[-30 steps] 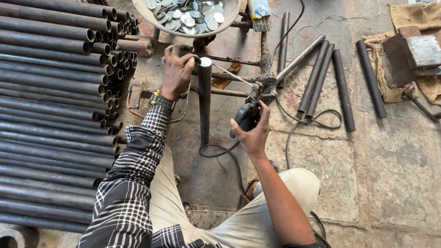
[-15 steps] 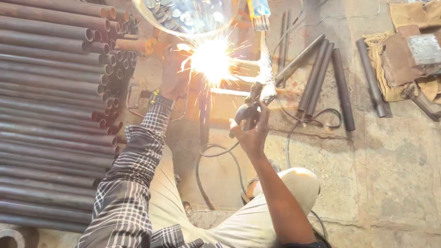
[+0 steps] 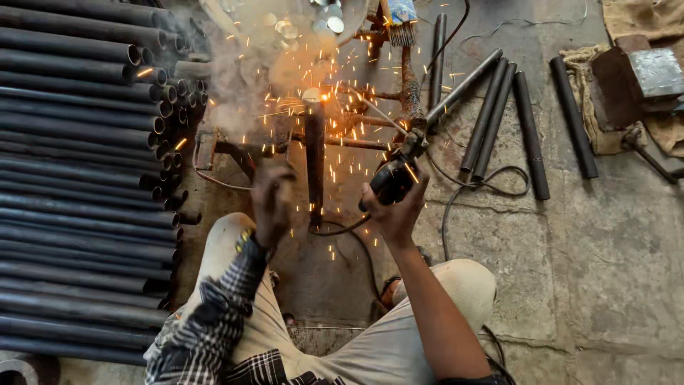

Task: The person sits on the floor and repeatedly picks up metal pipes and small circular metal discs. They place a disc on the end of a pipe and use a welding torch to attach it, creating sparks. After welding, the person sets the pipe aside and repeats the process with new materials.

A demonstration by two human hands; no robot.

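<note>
My right hand point(image 3: 396, 211) grips a black welding electrode holder point(image 3: 393, 178), its rod reaching up and left toward the top of a short dark pipe point(image 3: 314, 160) that stands on a rusty metal frame point(image 3: 356, 135). Orange sparks and grey smoke spread around the pipe's top end point(image 3: 311, 95). My left hand point(image 3: 273, 201) hangs blurred just left of the pipe, apart from it, fingers curled with nothing visible in them. I squat on the concrete floor with both knees in view.
A big stack of long dark pipes point(image 3: 78, 178) fills the left side. Several short pipes point(image 3: 506, 121) lie at the upper right beside a metal block point(image 3: 645, 75) on sacking. A black cable point(image 3: 463, 196) loops over the floor. A bowl of round metal discs point(image 3: 299, 21) sits above the frame.
My left hand has let go of the pipe's top and pulled back down toward my knee. The bright arc flash has faded into sparks and smoke.
</note>
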